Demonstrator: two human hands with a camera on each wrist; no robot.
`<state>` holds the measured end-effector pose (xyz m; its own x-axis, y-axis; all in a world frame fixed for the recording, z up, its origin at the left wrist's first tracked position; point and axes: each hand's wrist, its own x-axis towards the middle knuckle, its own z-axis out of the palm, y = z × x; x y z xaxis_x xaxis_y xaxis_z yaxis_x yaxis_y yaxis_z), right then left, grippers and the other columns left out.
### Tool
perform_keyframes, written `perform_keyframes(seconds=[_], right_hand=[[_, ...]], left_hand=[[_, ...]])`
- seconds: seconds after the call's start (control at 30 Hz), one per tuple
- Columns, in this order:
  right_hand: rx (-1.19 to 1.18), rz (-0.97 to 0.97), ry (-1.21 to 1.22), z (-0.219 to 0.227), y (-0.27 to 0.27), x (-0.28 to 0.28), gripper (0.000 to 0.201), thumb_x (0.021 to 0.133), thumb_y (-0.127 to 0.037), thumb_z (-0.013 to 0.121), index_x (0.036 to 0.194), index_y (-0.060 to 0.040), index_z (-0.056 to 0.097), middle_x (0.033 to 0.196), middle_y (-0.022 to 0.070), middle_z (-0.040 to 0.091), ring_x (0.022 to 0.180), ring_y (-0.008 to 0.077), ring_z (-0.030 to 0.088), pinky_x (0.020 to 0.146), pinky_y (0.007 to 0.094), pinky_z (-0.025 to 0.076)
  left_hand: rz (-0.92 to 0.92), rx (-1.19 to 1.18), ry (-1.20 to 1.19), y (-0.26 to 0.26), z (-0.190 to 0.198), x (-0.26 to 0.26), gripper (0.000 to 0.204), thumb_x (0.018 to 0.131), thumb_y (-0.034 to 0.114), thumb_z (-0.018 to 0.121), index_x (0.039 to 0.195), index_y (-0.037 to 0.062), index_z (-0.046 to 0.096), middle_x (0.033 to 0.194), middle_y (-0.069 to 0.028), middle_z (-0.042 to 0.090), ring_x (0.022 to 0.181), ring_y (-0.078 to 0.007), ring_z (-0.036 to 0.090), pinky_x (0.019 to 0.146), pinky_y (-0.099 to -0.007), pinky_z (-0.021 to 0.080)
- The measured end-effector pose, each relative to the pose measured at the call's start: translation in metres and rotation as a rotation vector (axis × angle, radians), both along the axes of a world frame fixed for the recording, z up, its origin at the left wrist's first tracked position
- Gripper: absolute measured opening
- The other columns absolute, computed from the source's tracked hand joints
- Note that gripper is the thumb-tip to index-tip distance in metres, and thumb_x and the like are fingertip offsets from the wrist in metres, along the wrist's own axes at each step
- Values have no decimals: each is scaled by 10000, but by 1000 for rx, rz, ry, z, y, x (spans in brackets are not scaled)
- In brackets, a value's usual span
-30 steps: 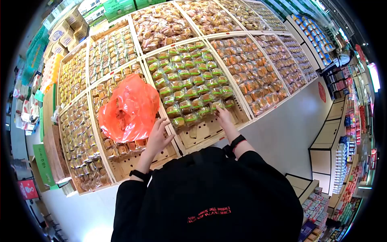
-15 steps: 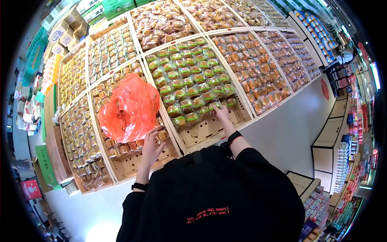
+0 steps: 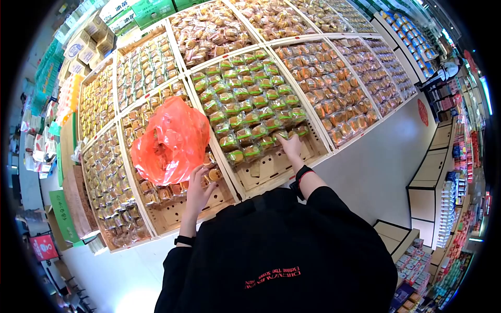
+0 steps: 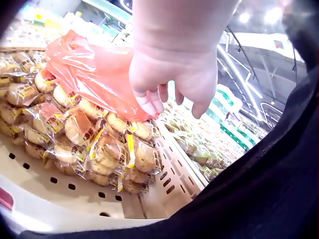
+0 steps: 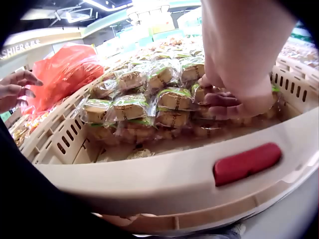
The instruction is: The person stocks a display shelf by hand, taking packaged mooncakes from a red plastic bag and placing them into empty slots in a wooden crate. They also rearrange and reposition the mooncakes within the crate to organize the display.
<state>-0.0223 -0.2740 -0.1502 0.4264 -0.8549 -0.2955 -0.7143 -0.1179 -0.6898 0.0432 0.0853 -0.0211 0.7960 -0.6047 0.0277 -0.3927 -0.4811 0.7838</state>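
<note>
My right hand is at the front row of small packaged cakes with green-marked clear wrappers. In the right wrist view its fingers curl round a wrapped cake, which they partly hide. My left hand, fingers loosely bent and holding nothing, hovers by the near right edge of a red plastic bag. Seen from the left wrist, the fingertips overlap the edge of the bag. The bag lies bunched, mouth upward, on yellow-marked packaged cakes.
Low slatted dividers part the cake bins. Bare perforated floor shows at the front of the green-marked bin. Orange-marked cakes fill the bin to the right. Stacked cartons stand at the far left, shelves at the right.
My left hand has moved down and slightly left, away from the divider, to the bag's lower edge. My right hand stays at the same front cakes, its fingers drawn closer in.
</note>
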Motion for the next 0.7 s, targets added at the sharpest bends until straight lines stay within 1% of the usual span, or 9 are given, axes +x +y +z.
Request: perform_keyframes(seconds=[0.03, 0.1, 0.17, 0.27, 0.33, 0.43, 0.47, 0.53, 0.7], right_hand=[[0, 3, -2, 17, 3, -5, 503, 685, -316, 741, 893, 21, 431, 761, 168, 596, 605, 237, 615, 518, 358, 499], [-138, 45, 9, 40, 15, -7, 594, 666, -431, 698, 1008, -3, 469, 998, 205, 556, 916, 341, 548, 777, 415, 440], [-368, 186, -13, 36, 17, -13, 517, 708, -374, 661, 1055, -37, 479, 1032, 179, 524, 998, 328, 500, 830, 414, 411], [-431, 276, -95, 21, 18, -19, 423, 759, -248, 621, 1103, -34, 501, 1038, 168, 501, 1009, 331, 484, 832, 397, 416], [-449, 343, -130, 8, 16, -20, 365, 780, -192, 603, 1093, -21, 525, 1046, 174, 501, 991, 342, 493, 830, 383, 420], [-391, 343, -182, -1, 16, -18, 329, 803, -170, 587, 1073, 13, 545, 1098, 188, 496, 974, 349, 509, 827, 368, 424], [-337, 328, -173, -4, 15, -18, 336, 799, -176, 592, 1076, 7, 549, 1102, 186, 496, 981, 346, 508, 830, 372, 422], [-285, 311, -173, 1, 14, -16, 343, 794, -183, 598, 1079, 1, 553, 1106, 183, 497, 988, 343, 507, 833, 377, 421], [-419, 487, 55, 28, -2, -20, 386, 740, -222, 659, 1081, -60, 577, 1090, 143, 465, 1017, 321, 455, 863, 405, 398]], left_hand=[[14, -15, -36, 3, -1, 0, 451, 740, 133, 671, 1123, 31, 456, 1227, -159, 410, 1104, -308, 458, 900, -358, 395], [62, 3, 7, 6, 5, -2, 441, 741, 130, 668, 1117, 31, 461, 1229, -160, 409, 1083, -304, 469, 893, -358, 398], [135, 41, 13, 19, 5, -3, 408, 752, 102, 644, 1121, 35, 484, 1216, -145, 432, 1079, -272, 470, 868, -333, 413], [271, -2, -19, 36, -2, 7, 357, 764, 81, 622, 1094, 24, 500, 1144, -144, 486, 1041, -268, 496, 844, -326, 428], [340, -7, -318, 50, -13, 25, 310, 775, 60, 599, 1067, 5, 509, 1073, -146, 525, 1001, -267, 518, 826, -322, 439], [507, -107, -273, 64, -18, 61, 275, 785, 34, 568, 1051, -12, 513, 1040, -153, 538, 997, -266, 526, 822, -319, 445], [516, -104, -282, 66, -20, 75, 275, 785, 34, 568, 1051, -12, 513, 1040, -153, 538, 997, -266, 526, 822, -319, 445], [555, -180, -45, 69, -28, 106, 317, 786, 64, 572, 1083, -19, 497, 1070, -168, 530, 1024, -278, 519, 859, -336, 432], [395, 29, -146, 68, -77, 183, 529, 769, 143, 592, 1230, -11, 385, 1187, -223, 455, 1132, -344, 430, 961, -407, 350]])
